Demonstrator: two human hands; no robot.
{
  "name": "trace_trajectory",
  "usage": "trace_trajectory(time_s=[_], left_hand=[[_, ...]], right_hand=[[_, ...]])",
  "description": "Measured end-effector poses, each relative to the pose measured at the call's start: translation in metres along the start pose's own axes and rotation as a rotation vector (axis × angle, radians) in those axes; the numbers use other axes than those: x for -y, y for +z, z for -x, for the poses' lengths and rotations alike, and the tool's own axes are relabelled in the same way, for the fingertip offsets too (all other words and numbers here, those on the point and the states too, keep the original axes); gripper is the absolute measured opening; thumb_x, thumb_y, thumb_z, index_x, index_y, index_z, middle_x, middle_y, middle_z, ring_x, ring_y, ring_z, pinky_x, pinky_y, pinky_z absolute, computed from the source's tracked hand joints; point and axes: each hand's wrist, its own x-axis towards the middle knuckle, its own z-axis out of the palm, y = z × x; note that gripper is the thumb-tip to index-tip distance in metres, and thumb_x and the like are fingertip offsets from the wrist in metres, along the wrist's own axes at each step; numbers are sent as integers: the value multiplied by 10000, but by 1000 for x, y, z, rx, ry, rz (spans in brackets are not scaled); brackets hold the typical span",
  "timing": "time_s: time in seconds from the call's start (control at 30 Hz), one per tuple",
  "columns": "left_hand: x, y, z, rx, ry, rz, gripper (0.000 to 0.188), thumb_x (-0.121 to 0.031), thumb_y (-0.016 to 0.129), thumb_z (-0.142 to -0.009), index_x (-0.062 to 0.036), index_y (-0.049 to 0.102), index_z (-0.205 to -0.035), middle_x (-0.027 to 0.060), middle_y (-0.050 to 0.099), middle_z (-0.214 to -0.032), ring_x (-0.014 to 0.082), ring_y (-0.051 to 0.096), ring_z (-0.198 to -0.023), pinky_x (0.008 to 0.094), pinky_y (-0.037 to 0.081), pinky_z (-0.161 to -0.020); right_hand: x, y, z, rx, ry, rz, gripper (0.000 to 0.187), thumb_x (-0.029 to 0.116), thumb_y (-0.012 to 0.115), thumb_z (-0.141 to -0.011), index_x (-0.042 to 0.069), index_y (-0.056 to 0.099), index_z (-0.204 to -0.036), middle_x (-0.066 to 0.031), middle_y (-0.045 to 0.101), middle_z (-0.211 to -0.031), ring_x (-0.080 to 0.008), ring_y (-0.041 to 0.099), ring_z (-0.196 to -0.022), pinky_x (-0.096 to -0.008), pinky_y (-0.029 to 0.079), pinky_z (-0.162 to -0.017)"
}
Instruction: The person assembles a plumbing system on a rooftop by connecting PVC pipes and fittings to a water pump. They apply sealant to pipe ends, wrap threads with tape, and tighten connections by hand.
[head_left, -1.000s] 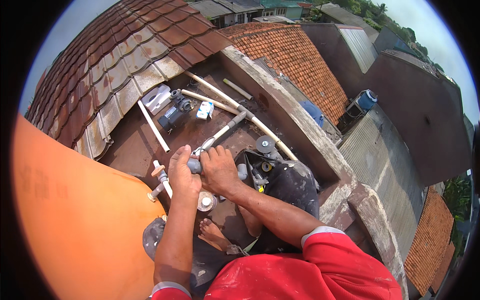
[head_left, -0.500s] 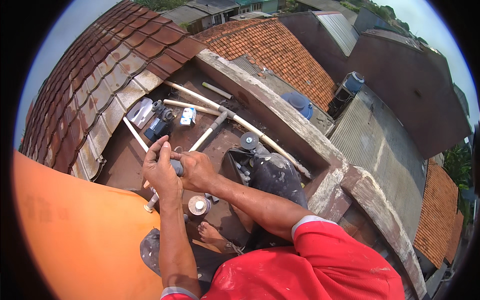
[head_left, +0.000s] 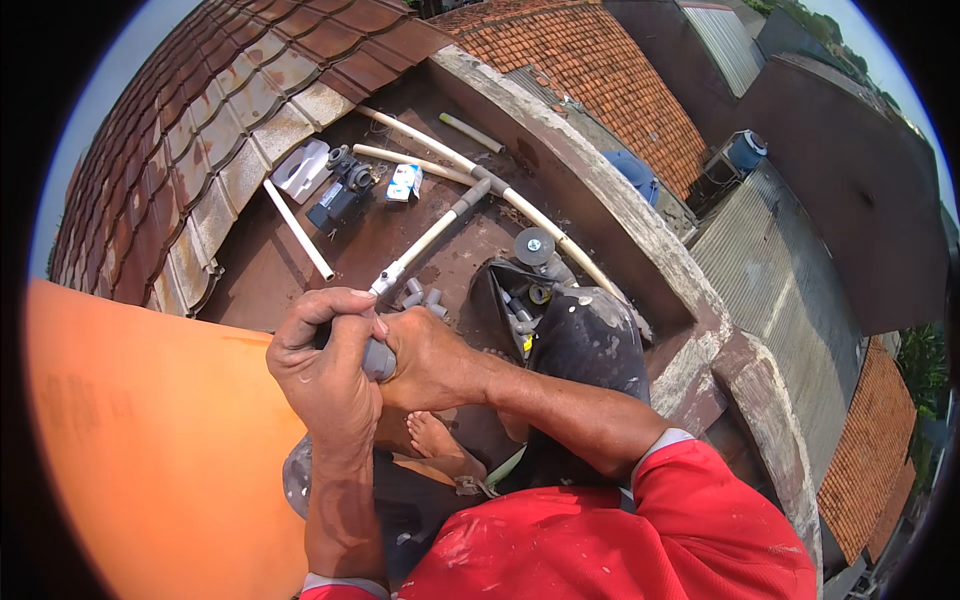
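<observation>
- The gray pipe fitting [head_left: 379,361] is in the person's grasp, just right of the orange tank [head_left: 150,430] in the view.
- The left hand [head_left: 325,368], nearer the orange tank, has its fingers wrapped around the gray pipe fitting.
- The right hand [head_left: 430,360], farther right of the tank, is curled closed on the same piece; its fingertips are hidden.
- Beyond the hands, up and right of the tank, a white pipe branch [head_left: 425,247] runs to a gray joint on a long pale pipe [head_left: 525,207].
- Small gray fittings [head_left: 434,301] lie right of the tank, near the branch's lower end.
- Above the tank sit a dark pump [head_left: 345,193], a white plastic tray [head_left: 301,170], a blue-and-white box [head_left: 404,182] and a loose white pipe [head_left: 298,231].
- Well right of the tank, a dark open bag [head_left: 487,301] holds more fittings; a gray disc [head_left: 534,246] is just beyond it.
- A bare foot [head_left: 437,437] rests right of the tank, below the hands.
</observation>
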Motion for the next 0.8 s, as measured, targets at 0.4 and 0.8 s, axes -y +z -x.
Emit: trace_trajectory(time_s=[0.4,0.8], left_hand=[[60,-84,-36,-209,-154,453,200,-77,779,-985,-32,700,-1164,31,642,-823,182,689,-737,360,616,-706],[73,-60,-32,-448,-193,466,272,-177,789,-1022,-83,618,-832,55,601,-699,200,617,-545,357,537,-527]], right_hand=[[-7,3,-20,254,418,60,746,378,982,-702,-49,646,-1213,-265,754,-1025,-398,770,-982,-474,596,-868],[-27,38,-10,-184,8,394,352,43,826,-763,22,567,-1001,-225,705,-840,-468,743,-812,-533,589,-712]])
